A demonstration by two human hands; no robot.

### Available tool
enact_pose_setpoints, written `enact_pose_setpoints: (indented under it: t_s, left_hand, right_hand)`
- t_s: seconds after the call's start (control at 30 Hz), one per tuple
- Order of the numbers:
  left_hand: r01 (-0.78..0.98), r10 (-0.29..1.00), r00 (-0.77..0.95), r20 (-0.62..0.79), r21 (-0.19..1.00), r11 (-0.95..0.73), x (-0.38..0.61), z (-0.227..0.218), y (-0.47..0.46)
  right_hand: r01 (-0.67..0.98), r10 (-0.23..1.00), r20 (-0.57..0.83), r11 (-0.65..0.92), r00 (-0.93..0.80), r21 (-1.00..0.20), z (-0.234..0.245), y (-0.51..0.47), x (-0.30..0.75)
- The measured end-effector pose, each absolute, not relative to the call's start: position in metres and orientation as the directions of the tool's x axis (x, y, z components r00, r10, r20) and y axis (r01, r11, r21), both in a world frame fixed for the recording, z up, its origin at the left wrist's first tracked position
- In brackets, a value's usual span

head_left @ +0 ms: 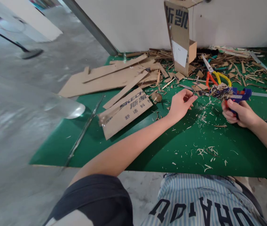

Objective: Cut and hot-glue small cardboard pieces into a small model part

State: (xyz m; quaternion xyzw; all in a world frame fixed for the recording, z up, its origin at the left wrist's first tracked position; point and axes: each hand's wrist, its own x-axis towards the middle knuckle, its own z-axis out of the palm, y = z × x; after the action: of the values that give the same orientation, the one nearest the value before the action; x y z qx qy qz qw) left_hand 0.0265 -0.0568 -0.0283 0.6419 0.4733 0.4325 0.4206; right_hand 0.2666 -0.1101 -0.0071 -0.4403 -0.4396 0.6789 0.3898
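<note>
My right hand is closed around the grip of a blue glue gun, its nozzle pointing left over the green mat. Its tip meets a small tangle of cardboard slivers. My left hand hovers just left of that tangle, fingers curled in a loose pinch; whether anything sits between them I cannot make out. Thin cardboard shavings lie scattered between both hands.
Yellow-and-orange-handled pliers lie behind the glue gun. An upright cardboard box stands at the back. Flat cardboard sheets and a printed piece lie to the left. A metal rod crosses the mat's left edge. Concrete floor surrounds the mat.
</note>
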Motion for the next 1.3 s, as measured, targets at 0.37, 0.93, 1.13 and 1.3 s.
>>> enact_pose_setpoints:
  t_s: [0.37,0.93,1.13,1.3]
  left_hand:
    - [0.191,0.980,0.114,0.161,0.965,-0.181,0.0272,-0.0307,-0.0560]
    - [0.187,0.976,0.116,0.183,0.961,-0.202,0.0263,-0.0333,-0.0547]
    - [0.186,0.977,0.111,0.180,0.962,-0.199,0.0266,-0.0350,-0.0537]
    - [0.176,0.978,0.108,0.178,0.965,-0.195,0.0263,-0.0366,-0.0524]
  right_hand:
    - [-0.158,0.927,-0.246,-0.298,-0.281,-0.941,-0.0043,-0.1110,0.2647]
    - [-0.191,0.930,-0.273,-0.323,-0.246,-0.927,-0.0005,-0.1111,0.2629]
    - [-0.191,0.930,-0.272,-0.322,-0.246,-0.927,-0.0011,-0.1099,0.2629]
    - [-0.192,0.928,-0.267,-0.320,-0.260,-0.928,-0.0027,-0.1093,0.2644]
